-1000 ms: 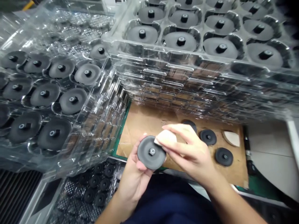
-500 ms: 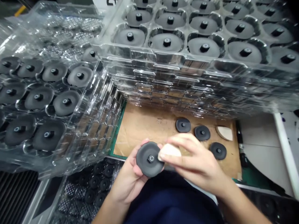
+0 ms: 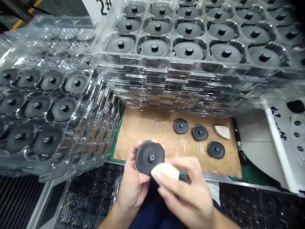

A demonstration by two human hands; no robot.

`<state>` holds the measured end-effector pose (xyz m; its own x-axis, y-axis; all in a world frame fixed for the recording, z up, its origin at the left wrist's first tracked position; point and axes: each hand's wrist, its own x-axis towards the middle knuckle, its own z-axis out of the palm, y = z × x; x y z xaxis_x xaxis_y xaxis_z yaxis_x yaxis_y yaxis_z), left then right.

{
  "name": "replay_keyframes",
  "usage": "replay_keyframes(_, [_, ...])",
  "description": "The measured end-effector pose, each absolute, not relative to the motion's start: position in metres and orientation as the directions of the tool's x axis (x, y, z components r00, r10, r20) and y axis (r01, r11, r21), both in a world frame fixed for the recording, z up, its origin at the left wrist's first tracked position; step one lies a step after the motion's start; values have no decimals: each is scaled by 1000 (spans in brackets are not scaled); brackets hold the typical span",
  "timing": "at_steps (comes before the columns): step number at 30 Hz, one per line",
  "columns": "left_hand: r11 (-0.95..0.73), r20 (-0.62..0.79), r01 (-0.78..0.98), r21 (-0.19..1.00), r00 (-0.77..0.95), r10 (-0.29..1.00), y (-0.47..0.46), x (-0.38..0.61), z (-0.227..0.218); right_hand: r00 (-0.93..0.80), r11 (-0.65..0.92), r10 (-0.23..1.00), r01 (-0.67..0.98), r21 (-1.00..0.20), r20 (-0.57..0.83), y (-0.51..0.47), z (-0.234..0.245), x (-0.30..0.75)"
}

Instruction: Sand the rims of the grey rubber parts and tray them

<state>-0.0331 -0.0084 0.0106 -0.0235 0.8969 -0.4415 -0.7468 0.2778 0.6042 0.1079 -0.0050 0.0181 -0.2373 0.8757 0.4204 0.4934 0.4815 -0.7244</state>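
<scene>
My left hand [image 3: 134, 173] is closed around the edge of a dark grey rounded disc [image 3: 145, 152], which has a short black post at its middle and faces up toward me. Between the fingers and thumb of my right hand [image 3: 190, 190] is a cream wedge-shaped pad [image 3: 168, 170]. The pad overlaps the disc's lower right rim; whether it presses on it I cannot tell. Three similar discs lie on the brown cardboard [image 3: 143, 124], one of them at the right [image 3: 216, 149]. A second cream wedge pad [image 3: 222, 131] rests beyond them.
A tall stack of clear plastic trays [image 3: 152, 71] filled with discs stands at the back. Another tray stack [image 3: 83, 127] rises on the left. A white-edged panel [image 3: 281, 146] borders the right side. More discs [image 3: 102, 187] in trays sit low, below the work surface.
The cream pad has moved from the disc's right edge down to its lower right rim, with my right hand following. The view has shifted slightly to the right.
</scene>
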Motion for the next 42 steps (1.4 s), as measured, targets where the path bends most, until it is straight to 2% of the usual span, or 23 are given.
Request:
replay_keyframes(2, [264,-430,-746,612,-33,902,-7,-31,13,-277,513,858,459,-725,432,-4,20,108])
replay_keyframes(6, [229,-429,-731,642,-95,898,-8,-29,15,-237,471,880,536,-700,411,-2,22,110])
replay_keyframes(10, [277,-463,-754,595,-39,885,-11,-25,14,-283,502,865,448,-740,415,-5,20,112])
replay_keyframes(15, [257,-458,-722,642,-93,884,-12,-23,13,-200,448,891,531,-719,408,-8,19,113])
replay_keyframes(19, [296,-480,-736,609,-44,876,-13,-21,12,-242,490,872,450,-747,426,-5,15,117])
replay_keyframes(23, [296,-508,-736,609,-75,858,-13,-19,11,-169,436,894,543,-718,415,13,17,124])
replay_keyframes(30, [337,-570,-723,603,-95,816,-14,-17,14,-315,514,856,420,-748,411,7,27,114])
replay_keyframes(33, [345,-558,-731,588,-58,828,-15,-14,14,-283,508,861,449,-735,422,9,26,114])
replay_keyframes(36, [367,-546,-733,573,-7,838,-15,-14,15,-270,477,877,410,-777,397,7,23,122])
replay_keyframes(38, [369,-540,-740,562,9,842,-14,-17,14,-260,407,907,349,-844,330,0,14,130])
replay_keyframes(39, [364,-538,-745,559,9,843,-13,-19,13,-224,324,939,320,-891,261,-5,8,135])
replay_keyframes(41, [359,-537,-752,553,7,843,-11,-23,11,-69,14,998,210,-978,-1,-15,-10,144])
replay_keyframes(42, [363,-541,-753,548,11,841,-10,-25,9,11,-157,987,125,-980,-157,-20,-19,148])
